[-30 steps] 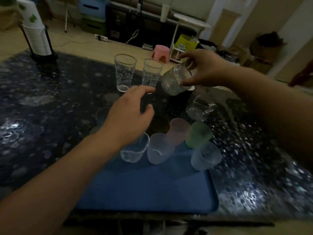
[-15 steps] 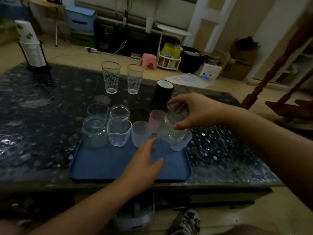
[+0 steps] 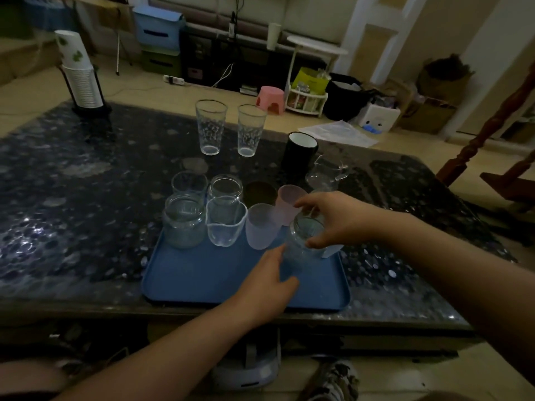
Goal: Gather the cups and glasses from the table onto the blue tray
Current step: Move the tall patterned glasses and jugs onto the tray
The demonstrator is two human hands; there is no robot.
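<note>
Dim room, view down onto a dark speckled desk (image 3: 72, 204) w/ a blue tray (image 3: 202, 279) at the near edge.

Your right hand (image 3: 335, 218) grips a clear jar (image 3: 304, 244) by its rim from above, thumb and fingers curled round the top. The jar is tilted, over the tray's right side; can't tell if its base touches the tray. Your left hand (image 3: 266, 287) is over the tray's front w/ fingers loosely extended, fingertips at the jar's lower side, holding nothing.

On the tray's far half, left to right: a squat glass jar (image 3: 183, 224), a clear beaker (image 3: 224, 224), a frosted cup (image 3: 262, 227), a pink cup (image 3: 289, 204) just behind it. Behind those stand two short glasses (image 3: 189, 183) (image 3: 225, 188) and a dark cup (image 3: 260, 193); can't tell whether these three are on the tray or just past its far edge.

Still on the desk, off the tray: two tall patterned glasses (image 3: 210, 127) (image 3: 251, 130) side by side near the far edge, a black mug (image 3: 299, 153) w/ white inside to their right, and a small glass pitcher (image 3: 325, 173) just right of the mug.

Far left corner of the desk: a stack of paper cups (image 3: 78, 70) in a holder.
</note>
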